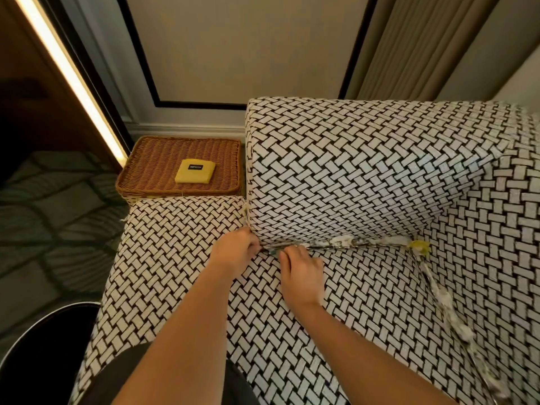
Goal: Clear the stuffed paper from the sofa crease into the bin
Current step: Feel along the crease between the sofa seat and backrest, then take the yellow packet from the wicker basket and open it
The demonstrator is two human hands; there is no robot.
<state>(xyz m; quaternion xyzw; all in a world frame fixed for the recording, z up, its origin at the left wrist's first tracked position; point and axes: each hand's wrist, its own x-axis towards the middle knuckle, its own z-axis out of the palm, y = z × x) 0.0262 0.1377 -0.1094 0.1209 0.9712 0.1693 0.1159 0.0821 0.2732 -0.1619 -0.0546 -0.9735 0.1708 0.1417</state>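
Note:
Stuffed paper [344, 242] in white, grey and yellow fills the crease between the sofa seat [175, 258] and the back cushion [350, 171], and runs down a second crease at the right [447, 305]. My left hand [233, 252] is at the left end of the crease with its fingers tucked into it; I cannot tell if they hold paper. My right hand [301, 273] lies beside it, its fingertips on the paper at the crease. The black bin [35, 340] stands at the lower left beside the sofa.
A wicker basket [152, 171] with a yellow packet [195, 170] on it sits on the floor behind the sofa's left end, against the wall. Patterned carpet [43, 229] lies to the left. Curtains [409, 45] hang behind the sofa.

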